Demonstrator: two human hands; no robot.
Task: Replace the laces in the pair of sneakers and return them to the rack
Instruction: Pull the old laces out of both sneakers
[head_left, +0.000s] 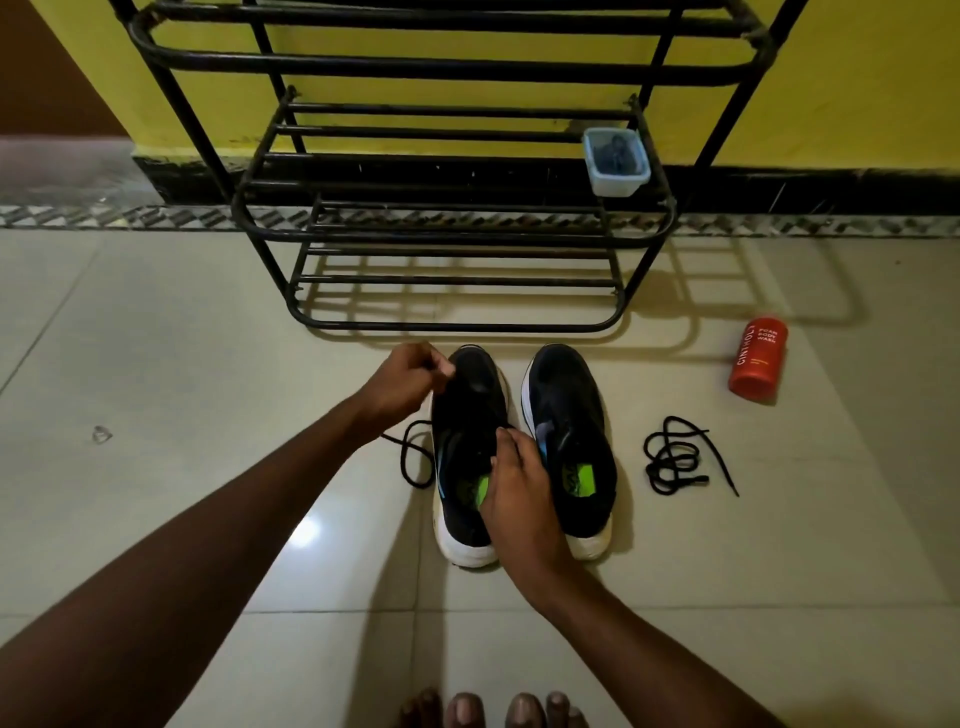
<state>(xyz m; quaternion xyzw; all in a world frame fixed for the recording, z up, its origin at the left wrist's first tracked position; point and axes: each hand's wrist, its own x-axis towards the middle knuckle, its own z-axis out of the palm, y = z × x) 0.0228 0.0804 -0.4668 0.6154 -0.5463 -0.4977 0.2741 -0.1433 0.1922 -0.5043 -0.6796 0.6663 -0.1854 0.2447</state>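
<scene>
Pair black, white soles, green insoles. Count 2: left sneaker (470, 410), right sneaker (569, 395). Laces, 2: your left hand (408, 379) pinches near lace (415, 457); your right hand (514, 488) grips left sneaker; spare lace (675, 457) lies farther right.

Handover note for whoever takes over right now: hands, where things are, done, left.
Left hand pinches a black lace above the toe of the left sneaker; the rest of it loops on the floor beside that shoe.
Right hand grips that sneaker at its opening.
Right sneaker stands alongside, apparently unlaced; a second lace lies bundled on the floor to its right.
Done: neither shoe fully laced; old versus new laces unclear.
Left: lace both, set the pair on the rack.
</scene>
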